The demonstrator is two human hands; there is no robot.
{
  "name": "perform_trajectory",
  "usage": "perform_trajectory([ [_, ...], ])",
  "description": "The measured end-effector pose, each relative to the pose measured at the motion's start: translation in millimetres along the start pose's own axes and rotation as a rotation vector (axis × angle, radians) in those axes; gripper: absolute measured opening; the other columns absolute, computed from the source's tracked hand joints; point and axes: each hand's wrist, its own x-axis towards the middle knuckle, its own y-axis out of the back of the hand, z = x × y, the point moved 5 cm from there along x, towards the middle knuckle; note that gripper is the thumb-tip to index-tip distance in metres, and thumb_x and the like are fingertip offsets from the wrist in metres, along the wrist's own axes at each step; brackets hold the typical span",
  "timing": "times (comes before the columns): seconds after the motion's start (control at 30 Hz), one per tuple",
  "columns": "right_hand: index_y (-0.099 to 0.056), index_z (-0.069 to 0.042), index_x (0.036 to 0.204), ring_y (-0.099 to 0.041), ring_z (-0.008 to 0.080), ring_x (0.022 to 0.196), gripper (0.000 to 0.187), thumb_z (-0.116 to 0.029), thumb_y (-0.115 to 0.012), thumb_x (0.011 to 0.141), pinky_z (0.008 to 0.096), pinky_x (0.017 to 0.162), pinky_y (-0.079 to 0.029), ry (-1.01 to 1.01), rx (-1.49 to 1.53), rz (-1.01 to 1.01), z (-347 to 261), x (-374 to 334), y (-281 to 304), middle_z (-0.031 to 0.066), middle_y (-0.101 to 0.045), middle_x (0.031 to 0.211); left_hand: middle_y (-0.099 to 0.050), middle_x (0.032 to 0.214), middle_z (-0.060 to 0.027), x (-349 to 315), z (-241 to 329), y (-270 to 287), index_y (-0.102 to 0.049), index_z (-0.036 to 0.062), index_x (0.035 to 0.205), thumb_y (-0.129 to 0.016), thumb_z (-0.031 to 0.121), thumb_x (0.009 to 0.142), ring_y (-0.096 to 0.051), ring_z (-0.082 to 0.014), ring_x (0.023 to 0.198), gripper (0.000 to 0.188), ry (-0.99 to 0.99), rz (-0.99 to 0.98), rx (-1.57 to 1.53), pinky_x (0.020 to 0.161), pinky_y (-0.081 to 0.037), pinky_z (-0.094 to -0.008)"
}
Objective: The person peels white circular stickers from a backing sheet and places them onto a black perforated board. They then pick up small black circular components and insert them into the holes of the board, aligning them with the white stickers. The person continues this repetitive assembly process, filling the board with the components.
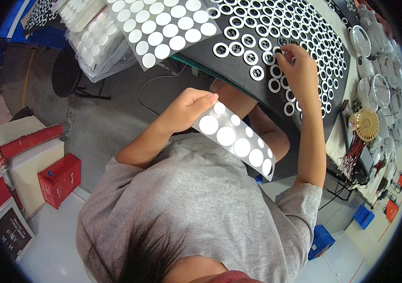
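My left hand (186, 111) pinches one end of a backing strip of round white stickers (226, 136), large ones in one row and smaller ones in another. The strip hangs slanting down to the right above my lap. Over the table, my right hand (300, 70) reaches in among many round black parts with white rings (257, 73), laid out on a black mat (231, 68). Its thumb and forefinger are brought together at one of these parts; whether something small is between them is hidden.
A sheet of large white round stickers (163, 30) overhangs the table's left corner, beside plastic-wrapped stacks (102, 45). To the right are a yellow fan (366, 124), red wires (352, 153) and white ring-shaped housings (360, 41). A red box (59, 181) stands on the floor at left.
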Motion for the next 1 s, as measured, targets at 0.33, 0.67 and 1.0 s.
perform_trajectory([
  [0.33,-0.059,0.001,0.097,-0.061,0.0276,0.079,0.033,-0.017,-0.07,0.072,0.0332,0.07,-0.048,0.118,0.589,-0.431,-63.0,-66.5,12.9,0.0163,-0.061,0.089,-0.05,0.068,0.0025,-3.1,2.5,2.8,-0.053,0.0003,0.072,-0.042,0.022,0.093,-0.042,-0.0035,0.062,0.033,-0.054,0.05,0.052,0.053,-0.035,-0.0211],
  [0.67,-0.046,-0.005,0.111,-0.063,0.0332,0.086,0.049,-0.009,-0.071,0.069,0.0358,0.071,-0.05,0.133,0.472,-0.545,-56.3,-93.2,11.9,0.017,-0.063,0.098,-0.05,0.066,0.0033,-3.9,15.4,15.5,-0.054,-0.0003,0.072,-0.042,0.021,0.093,-0.043,-0.0029,0.061,0.032,-0.091,0.256,-0.004,0.053,-0.035,-0.0205],
  [1.0,-0.059,0.001,0.085,-0.063,0.0188,0.065,0.015,-0.009,-0.066,0.077,0.0272,0.059,-0.047,0.042,0.59,-0.433,-47.1,-94.6,0.1,0.0122,-0.063,0.074,-0.059,0.101,-0.0102,-15.0,84.3,-14.6,-0.054,0.0046,0.114,-0.063,0.011,0.073,-0.057,-0.0231,0.091,0.042,-0.555,0.18,1.114,0.086,-0.039,-0.0319],
])
